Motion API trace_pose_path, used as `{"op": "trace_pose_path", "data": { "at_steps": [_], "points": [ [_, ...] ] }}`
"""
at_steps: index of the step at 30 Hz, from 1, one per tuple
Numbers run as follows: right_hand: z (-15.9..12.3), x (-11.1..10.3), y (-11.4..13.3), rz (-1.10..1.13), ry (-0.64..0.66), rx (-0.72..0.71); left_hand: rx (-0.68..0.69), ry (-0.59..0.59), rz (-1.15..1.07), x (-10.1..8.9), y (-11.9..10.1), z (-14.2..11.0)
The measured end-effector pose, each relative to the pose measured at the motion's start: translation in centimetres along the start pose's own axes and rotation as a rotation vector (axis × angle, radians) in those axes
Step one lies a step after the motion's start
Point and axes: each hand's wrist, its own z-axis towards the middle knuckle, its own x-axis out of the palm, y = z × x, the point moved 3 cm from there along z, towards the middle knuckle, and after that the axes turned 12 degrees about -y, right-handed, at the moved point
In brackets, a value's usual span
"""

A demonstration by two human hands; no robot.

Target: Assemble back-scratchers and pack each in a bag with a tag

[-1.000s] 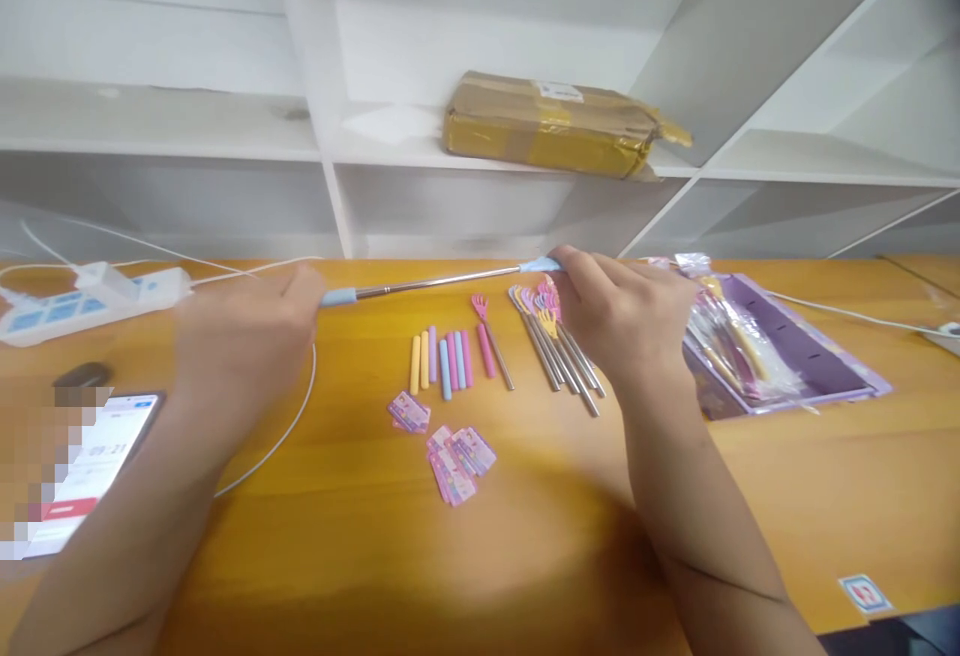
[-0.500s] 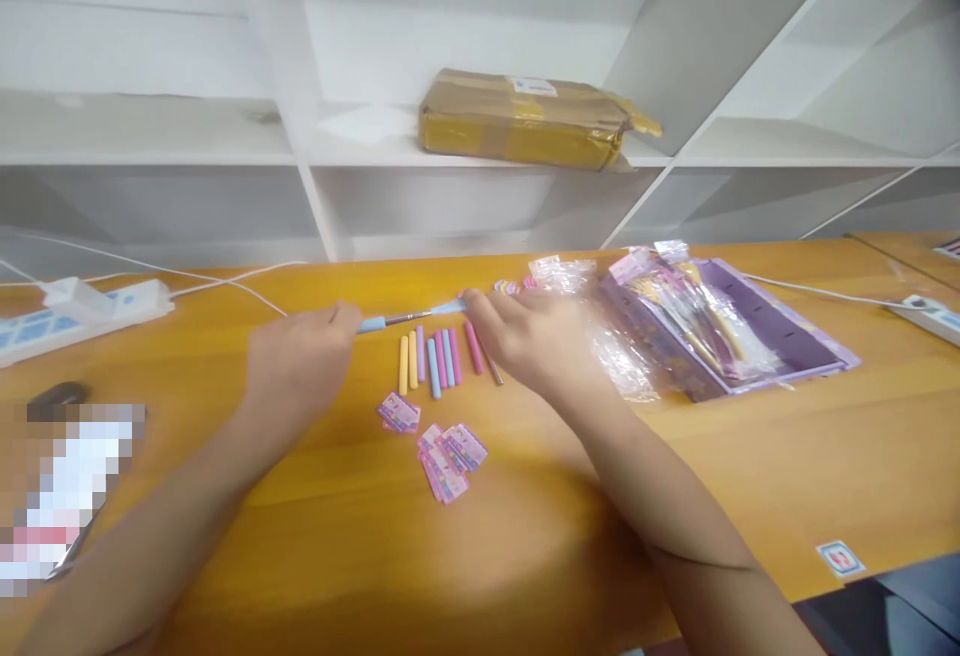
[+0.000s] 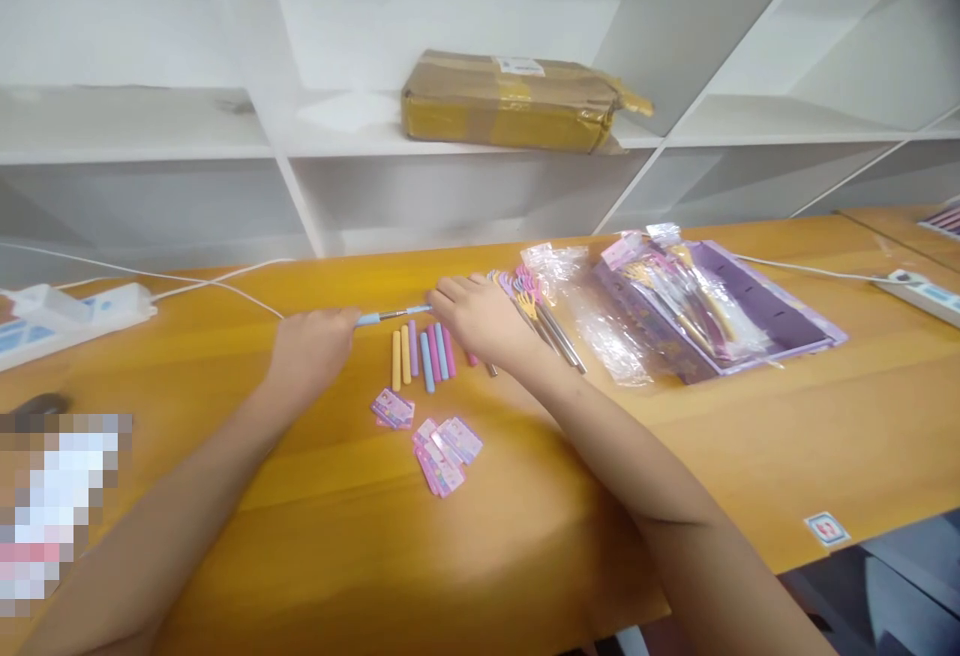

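Note:
My left hand [image 3: 313, 351] is closed round the left end of a thin blue back scratcher [image 3: 392, 315], held level above the table. The fingers of my right hand [image 3: 480, 321] are closed on its blue right end, and hide that tip. A short metal shaft shows between the two blue parts. Below lies a row of yellow, purple, blue and pink handle tubes [image 3: 429, 358]. Beside my right wrist are several hand-shaped back scratcher heads on metal rods [image 3: 551, 328], partly covered by the arm. Small printed cards [image 3: 448, 441] lie in two groups nearer me.
A purple tray [image 3: 787, 348] with bagged back scratchers [image 3: 686, 301] stands at right, beside clear plastic wrappers [image 3: 611, 336]. Power strips [image 3: 82, 321] with white cables sit on both sides. A taped cardboard parcel [image 3: 514, 101] rests on the white shelf behind.
My right hand has moved left, closer to my left hand, and less of the metal shaft shows between them. More of the hand-shaped heads is visible. The view has shifted slightly.

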Motion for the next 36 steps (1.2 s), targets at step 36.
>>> {"op": "trace_pose_path", "data": {
  "at_steps": [36],
  "points": [
    [-3.1, -0.2, -14.2, -0.006, 0.019, 0.286, -0.103, -0.186, 0.171, 2.8, 11.4, 3.3]
  ]
}}
